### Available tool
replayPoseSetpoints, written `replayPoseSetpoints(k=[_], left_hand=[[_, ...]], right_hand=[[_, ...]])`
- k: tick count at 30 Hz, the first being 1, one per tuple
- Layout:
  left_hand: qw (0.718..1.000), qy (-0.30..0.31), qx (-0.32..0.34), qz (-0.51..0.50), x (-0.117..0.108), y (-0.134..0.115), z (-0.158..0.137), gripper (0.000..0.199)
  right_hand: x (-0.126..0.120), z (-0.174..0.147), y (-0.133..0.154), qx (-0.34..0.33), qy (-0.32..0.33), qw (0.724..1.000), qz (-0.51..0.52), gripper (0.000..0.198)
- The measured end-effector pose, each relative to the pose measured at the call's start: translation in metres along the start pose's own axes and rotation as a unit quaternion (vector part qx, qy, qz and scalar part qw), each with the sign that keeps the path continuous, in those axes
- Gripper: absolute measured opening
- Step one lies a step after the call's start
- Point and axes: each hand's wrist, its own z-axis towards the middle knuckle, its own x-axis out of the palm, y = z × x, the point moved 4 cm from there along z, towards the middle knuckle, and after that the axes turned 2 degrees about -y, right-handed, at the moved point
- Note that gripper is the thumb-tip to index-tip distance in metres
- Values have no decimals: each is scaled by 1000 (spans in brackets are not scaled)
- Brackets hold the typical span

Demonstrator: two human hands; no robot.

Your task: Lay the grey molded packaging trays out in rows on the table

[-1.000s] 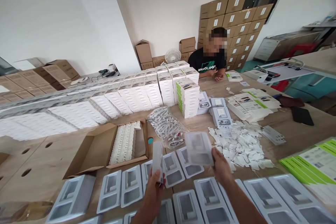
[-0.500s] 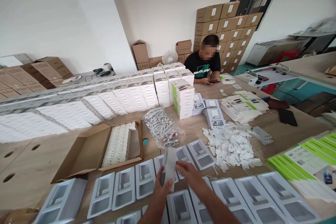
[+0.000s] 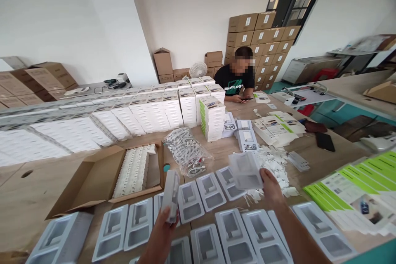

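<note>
My left hand (image 3: 163, 223) grips a small stack of clear plastic trays (image 3: 170, 195), held upright on edge above the table. My right hand (image 3: 270, 185) holds a single clear plastic tray (image 3: 245, 170) out to the right, above the row of trays and beside a heap of small white paper slips (image 3: 276, 165). Several empty trays (image 3: 188, 202) lie face up in rows on the wooden table (image 3: 222, 154) under both hands.
An open cardboard box (image 3: 102, 181) with white parts sits at left, a bag of white cables (image 3: 187, 152) behind the trays. Stacks of white product boxes (image 3: 148, 109) fill the table's left. Green-edged flat cartons (image 3: 355, 185) lie right. A person (image 3: 237, 78) sits opposite with a phone.
My right hand has pulled one tray off the stack and carried it to the right. My left hand with the stack has shifted left. The view has turned slightly.
</note>
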Motion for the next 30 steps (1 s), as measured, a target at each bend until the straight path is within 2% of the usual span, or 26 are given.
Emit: replayPoseSetpoints(k=[2,5,8,10,11,13,15,16,19,21,23,26,28,30], left_hand=[[1000,13,-24,-3,-11,-5,-8,36],[998,14,-58,-16,-32,-4,-18,44],[996,15,-93,-11,-50,5,-27,47],[996,23,-83,4,-55,11,-33,50],[997,25,-67,12,-54,14,-36,54],[999,26,-29,37,-48,19,-41,65],[996,20,7,82,-40,24,-41,80],[993,25,30,109,-36,25,-40,82],[974,62,110,189,-26,24,-40,91],[971,80,131,182,-23,20,-47,92],[983,87,114,111,-22,15,-59,84],[996,70,60,-13,-27,9,-78,65],[996,33,50,-65,-39,5,-86,53],[993,-22,72,-92,-59,0,-91,46]], right_hand=[[-25,35,2,-13,-16,997,-69,37],[-40,61,3,-15,-10,988,-153,30],[-35,65,6,-44,-1,975,-218,26],[-18,52,8,-75,21,967,-241,29],[-3,39,8,-89,48,964,-247,31],[36,-6,6,-108,148,953,-241,35],[81,-74,5,-111,301,927,-197,39],[101,-113,6,-96,369,910,-159,40],[144,-221,16,-46,482,875,-16,36],[161,-268,22,-18,491,869,57,34],[171,-292,21,23,470,876,105,32],[174,-303,9,102,446,879,134,35],[165,-299,-1,118,401,903,99,41],[151,-289,-11,92,341,935,35,43]])
